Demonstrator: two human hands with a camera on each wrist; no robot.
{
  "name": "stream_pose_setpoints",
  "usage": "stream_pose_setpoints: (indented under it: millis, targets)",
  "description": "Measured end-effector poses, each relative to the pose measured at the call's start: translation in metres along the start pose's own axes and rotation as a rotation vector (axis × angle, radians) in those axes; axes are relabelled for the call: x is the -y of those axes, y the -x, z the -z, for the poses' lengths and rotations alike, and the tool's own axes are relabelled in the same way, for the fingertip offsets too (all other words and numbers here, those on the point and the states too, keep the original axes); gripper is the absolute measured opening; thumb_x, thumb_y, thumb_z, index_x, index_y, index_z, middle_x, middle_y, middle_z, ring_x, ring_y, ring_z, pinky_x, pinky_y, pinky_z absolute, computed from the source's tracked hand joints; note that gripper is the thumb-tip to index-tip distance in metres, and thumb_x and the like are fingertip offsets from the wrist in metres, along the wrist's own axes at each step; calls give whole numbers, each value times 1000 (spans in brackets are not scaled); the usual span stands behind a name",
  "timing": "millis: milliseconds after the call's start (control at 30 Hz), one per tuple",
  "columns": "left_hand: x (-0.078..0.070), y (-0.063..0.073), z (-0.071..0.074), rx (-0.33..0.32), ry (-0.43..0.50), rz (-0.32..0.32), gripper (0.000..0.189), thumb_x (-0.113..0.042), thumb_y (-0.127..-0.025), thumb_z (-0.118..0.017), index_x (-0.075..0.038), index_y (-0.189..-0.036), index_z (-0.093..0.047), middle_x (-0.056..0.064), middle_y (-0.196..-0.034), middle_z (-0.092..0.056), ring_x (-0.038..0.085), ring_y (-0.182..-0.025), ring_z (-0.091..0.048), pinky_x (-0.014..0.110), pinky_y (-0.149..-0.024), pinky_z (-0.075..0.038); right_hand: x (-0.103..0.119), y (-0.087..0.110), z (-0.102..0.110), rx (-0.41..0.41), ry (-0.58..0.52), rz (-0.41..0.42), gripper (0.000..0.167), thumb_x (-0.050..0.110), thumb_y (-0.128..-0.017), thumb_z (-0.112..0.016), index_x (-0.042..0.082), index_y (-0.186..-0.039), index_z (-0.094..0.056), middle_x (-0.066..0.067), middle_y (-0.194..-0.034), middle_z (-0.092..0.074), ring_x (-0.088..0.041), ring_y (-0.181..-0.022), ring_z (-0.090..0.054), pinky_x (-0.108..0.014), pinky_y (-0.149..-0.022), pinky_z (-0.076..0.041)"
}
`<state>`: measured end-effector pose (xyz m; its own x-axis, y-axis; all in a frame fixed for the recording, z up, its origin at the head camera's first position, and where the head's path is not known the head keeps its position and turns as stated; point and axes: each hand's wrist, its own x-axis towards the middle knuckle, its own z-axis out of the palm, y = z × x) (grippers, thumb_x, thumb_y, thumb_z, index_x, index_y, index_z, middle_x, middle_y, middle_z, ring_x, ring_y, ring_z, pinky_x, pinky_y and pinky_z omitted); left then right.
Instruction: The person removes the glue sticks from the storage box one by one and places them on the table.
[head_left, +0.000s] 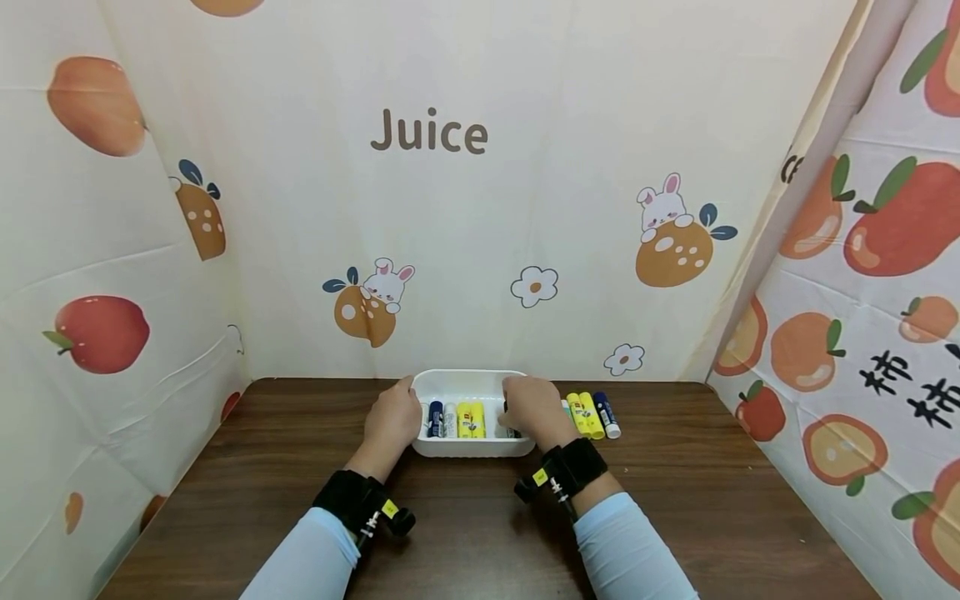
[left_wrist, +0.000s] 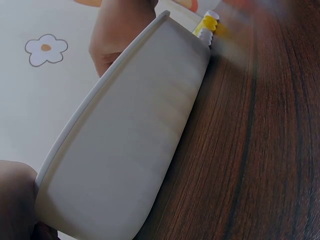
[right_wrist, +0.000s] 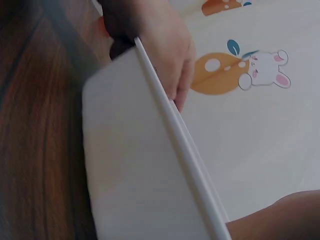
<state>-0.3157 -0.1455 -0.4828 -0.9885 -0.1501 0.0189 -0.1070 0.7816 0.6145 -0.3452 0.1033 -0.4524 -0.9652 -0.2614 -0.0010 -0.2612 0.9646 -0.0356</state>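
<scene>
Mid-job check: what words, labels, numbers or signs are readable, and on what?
"Juice": back curtain.
"柿", twice: right-hand curtain; another mark is cut off by the frame edge.
"ce", apparently: fold between those curtains, partly hidden.
Too small to read: labels on the yellow sticks and blue sticks; wristband tags.

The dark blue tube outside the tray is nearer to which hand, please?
Right. The right hand is over the right end of the tray, with yellow tubes between it and the dark blue tube; the left hand is farther, at the tray's left end.
</scene>
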Motion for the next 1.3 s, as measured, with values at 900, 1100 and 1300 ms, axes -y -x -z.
stream_pose_setpoints:
  millis: [900,1100,1300]
  targets:
    - [1,1,-1,-12,11,-29,52,-19,-121,-35,-1,-166,-53,27,-156,-68,40,-128,-75,62,-101,-65,-102,9,41,-215,-539,-204,53,31,-111,-64,14,-161,-65,-18,-123,-81,-25,-91,-76,-35,-73,-60]
    - [1,0,-1,-8,5,-24,52,-20,-122,-35,0,-167,-52,27,-158,-67,41,-131,-74,63,-105,-64,-150,15,24,-195,-569,-314,55,27,-115,-57,6,-166,-57,-30,-158,-65,-49,-137,-68,-62,-106,-60]
    - [2,0,-1,0,3,-16,52,-21,-122,-36,0,-168,-51,27,-158,-66,39,-128,-74,62,-104,-64,-179,23,4,-109,-513,-450,55,22,-115,-55,1,-166,-54,-34,-170,-51,-53,-147,-60,-63,-109,-58]
